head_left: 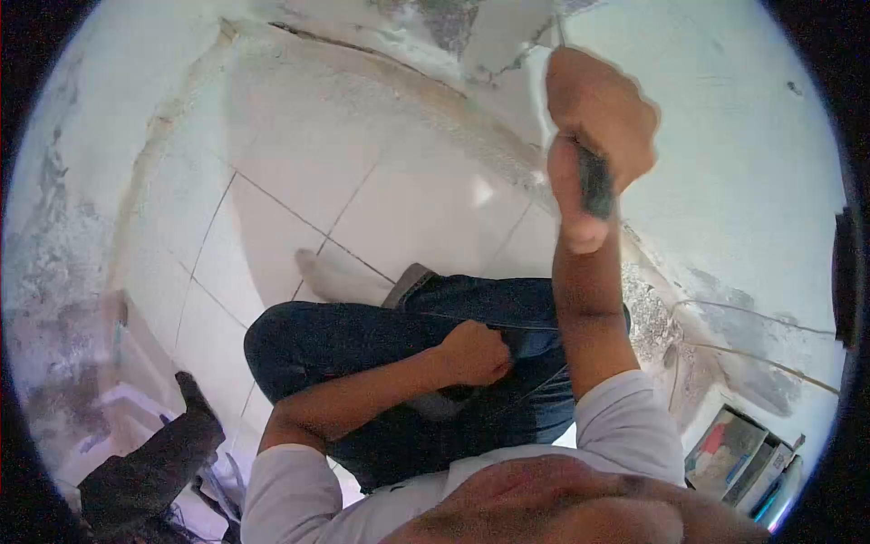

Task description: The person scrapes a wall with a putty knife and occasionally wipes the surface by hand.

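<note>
My right hand [603,118] is raised in front of the white wall, its fingers wrapped round the dark handle of a tool [595,181]. A thin metal shaft or blade edge sticks out beyond the fist, close to a patch of peeling, broken plaster [494,41]. The exact kind of tool does not show. Over my lap, my left hand [476,352] is curled into a fist by the dark blue jeans [362,331]. Whatever lies inside those fingers, if anything, is hidden.
Pale floor tiles [281,236] meet the wall along a rough, stained edge. My bare foot [335,276] rests on them. At lower right stands an open box [725,449] with items inside. A dark cloth-like object [154,471] is at lower left. Cables [761,358] run along the right wall.
</note>
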A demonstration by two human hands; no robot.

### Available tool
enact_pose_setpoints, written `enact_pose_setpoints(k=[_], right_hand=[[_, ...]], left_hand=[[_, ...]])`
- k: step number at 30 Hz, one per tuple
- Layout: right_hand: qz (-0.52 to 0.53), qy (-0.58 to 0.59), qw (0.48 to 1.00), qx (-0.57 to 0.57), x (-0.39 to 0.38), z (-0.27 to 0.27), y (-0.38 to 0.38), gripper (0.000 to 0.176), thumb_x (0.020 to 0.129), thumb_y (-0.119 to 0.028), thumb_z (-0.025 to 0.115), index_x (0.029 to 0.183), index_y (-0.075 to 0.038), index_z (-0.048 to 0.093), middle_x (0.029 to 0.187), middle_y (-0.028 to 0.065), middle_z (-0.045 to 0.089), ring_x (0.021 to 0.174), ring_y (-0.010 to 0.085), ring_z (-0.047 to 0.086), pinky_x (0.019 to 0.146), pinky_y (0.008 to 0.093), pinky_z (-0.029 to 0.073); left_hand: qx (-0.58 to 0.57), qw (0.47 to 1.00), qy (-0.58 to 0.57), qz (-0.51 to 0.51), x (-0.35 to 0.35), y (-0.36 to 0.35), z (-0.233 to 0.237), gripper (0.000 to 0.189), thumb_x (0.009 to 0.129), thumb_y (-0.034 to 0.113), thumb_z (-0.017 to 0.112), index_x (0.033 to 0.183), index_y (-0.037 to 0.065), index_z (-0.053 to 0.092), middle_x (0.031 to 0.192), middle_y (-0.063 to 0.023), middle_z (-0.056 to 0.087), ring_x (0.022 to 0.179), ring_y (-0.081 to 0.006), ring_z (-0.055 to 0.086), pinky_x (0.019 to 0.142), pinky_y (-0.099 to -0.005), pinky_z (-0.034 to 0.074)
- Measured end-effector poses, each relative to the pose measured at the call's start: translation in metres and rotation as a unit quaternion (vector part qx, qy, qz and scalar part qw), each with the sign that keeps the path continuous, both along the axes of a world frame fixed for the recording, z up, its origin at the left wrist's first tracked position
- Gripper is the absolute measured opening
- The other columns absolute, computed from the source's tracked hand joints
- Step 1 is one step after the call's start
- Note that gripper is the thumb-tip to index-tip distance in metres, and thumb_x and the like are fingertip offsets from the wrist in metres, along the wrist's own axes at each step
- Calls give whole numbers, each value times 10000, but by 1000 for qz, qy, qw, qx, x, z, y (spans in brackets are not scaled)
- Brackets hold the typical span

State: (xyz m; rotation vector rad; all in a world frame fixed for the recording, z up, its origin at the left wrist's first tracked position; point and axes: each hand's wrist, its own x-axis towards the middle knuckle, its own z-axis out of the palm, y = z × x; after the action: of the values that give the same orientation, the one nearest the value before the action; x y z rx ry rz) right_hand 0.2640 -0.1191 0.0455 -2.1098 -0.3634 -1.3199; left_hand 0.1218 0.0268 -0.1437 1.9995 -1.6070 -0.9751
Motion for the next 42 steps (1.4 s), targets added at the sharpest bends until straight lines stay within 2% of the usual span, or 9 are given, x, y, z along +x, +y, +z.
enact_pose_setpoints(k=[2, 8, 12, 17, 19, 23, 27, 29, 42], right_hand=[[330, -71, 940, -39, 20, -4, -16, 537, 896, -418, 602, 611, 27, 504, 586, 89, 489, 511, 257, 501, 545, 349, 481], [260, -149, 954, 6, 33, -20, -32, 503, 742, -511, 636, 635, -28, 547, 603, 99, 500, 562, 284, 561, 563, 359, 487], [5, -143, 975, -171, 21, -58, -84, 105, 829, -96, 613, 750, -28, 611, 674, 92, 591, 598, 217, 587, 604, 301, 481], [389, -142, 909, -58, 17, -9, -27, 220, 864, -2, 516, 660, -54, 582, 628, 59, 573, 554, 212, 564, 565, 256, 455], [224, -144, 963, -36, 35, -19, -17, 304, 511, -321, 583, 622, -42, 537, 620, 91, 524, 587, 263, 590, 576, 347, 509], [315, -145, 933, -94, 12, -4, -12, 387, 874, -334, 605, 697, 7, 556, 650, 111, 531, 583, 257, 561, 566, 337, 474], [223, -111, 967, -47, 26, -10, -13, 339, 449, -313, 602, 604, -30, 500, 608, 82, 498, 552, 259, 553, 538, 355, 483], [254, -192, 941, -113, 20, -2, -19, 418, 861, -384, 623, 737, 13, 578, 638, 98, 552, 540, 241, 557, 541, 317, 477], [-41, -14, 998, -40, 30, -25, -18, 272, 731, -203, 621, 548, -44, 497, 537, 64, 478, 498, 223, 564, 517, 361, 508]], left_hand=[[-13, 1000, -15, -2, 1, -3, 1, 327, 820, 370, 581, 688, 87, 679, 668, -164, 649, 645, -346, 661, 602, -487, 541], [-22, 1000, -12, 8, -1, 0, 4, 340, 809, 377, 591, 670, 80, 677, 655, -160, 649, 640, -348, 661, 601, -489, 538], [28, 1000, -1, 7, 1, -1, 4, 326, 800, 369, 594, 680, 77, 675, 663, -156, 652, 649, -353, 663, 606, -493, 538], [20, 1000, -6, -22, 4, 0, -9, 327, 820, 359, 566, 703, 75, 677, 689, -172, 657, 652, -359, 663, 611, -501, 538], [31, 999, 9, -29, -7, -1, -8, 325, 823, 357, 560, 708, 77, 677, 696, -178, 658, 654, -359, 663, 614, -503, 538], [9, 999, -17, -28, 6, 4, 12, 310, 861, 292, 560, 727, 50, 699, 692, -153, 668, 644, -312, 672, 567, -416, 536], [-30, 999, -19, 2, -5, 0, -16, 320, 843, 298, 577, 684, 44, 687, 621, -141, 645, 557, -320, 649, 545, -422, 526], [-179, 980, -44, 69, -5, 3, -18, 330, 852, 307, 566, 689, 48, 690, 636, -146, 647, 591, -308, 657, 559, -431, 524], [25, 1000, 1, 0, 6, -1, 3, 307, 840, 350, 558, 773, 90, 706, 745, -171, 676, 696, -342, 676, 661, -474, 545]])
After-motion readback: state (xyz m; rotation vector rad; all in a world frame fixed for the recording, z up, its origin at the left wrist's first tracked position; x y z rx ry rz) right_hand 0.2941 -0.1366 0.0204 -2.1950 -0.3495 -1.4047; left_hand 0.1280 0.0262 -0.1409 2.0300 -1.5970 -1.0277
